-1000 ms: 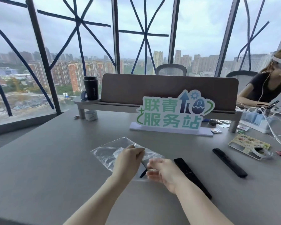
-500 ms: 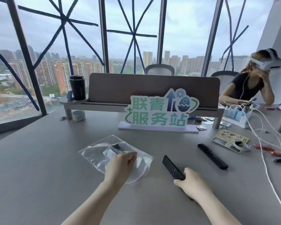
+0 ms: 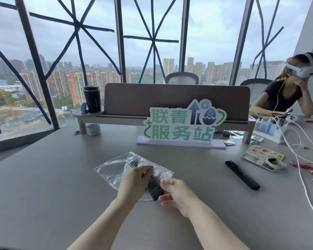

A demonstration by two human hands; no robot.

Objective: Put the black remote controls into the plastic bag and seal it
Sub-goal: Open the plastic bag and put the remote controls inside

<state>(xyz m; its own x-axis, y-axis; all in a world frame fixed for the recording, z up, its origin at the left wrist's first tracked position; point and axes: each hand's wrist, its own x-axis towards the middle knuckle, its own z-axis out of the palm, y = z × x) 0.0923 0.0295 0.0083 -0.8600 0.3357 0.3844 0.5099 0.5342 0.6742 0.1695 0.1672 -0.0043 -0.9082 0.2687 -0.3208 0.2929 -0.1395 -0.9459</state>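
A clear plastic bag [image 3: 110, 171] lies flat on the grey table in front of me. My left hand [image 3: 135, 180] pinches the bag's near right edge at its mouth. My right hand [image 3: 175, 194] holds the near end of a black remote control [image 3: 154, 188], whose far end is under my left hand's fingers at the bag's mouth. A small dark shape [image 3: 134, 162] shows through the plastic further in. A second, long black remote control [image 3: 242, 175] lies apart on the table to the right.
A green-lettered sign [image 3: 181, 127] stands behind the bag, in front of a desk riser [image 3: 116, 119] with a black tumbler [image 3: 92, 99]; a tape roll [image 3: 93, 129] sits under it. At right are a printed card [image 3: 262, 154], white cables [image 3: 304, 152] and a seated person [image 3: 285, 94] wearing a headset.
My right hand picked the nearer remote off the table and brought it left to the bag's mouth. My left hand kept hold of the bag. My view shifted.
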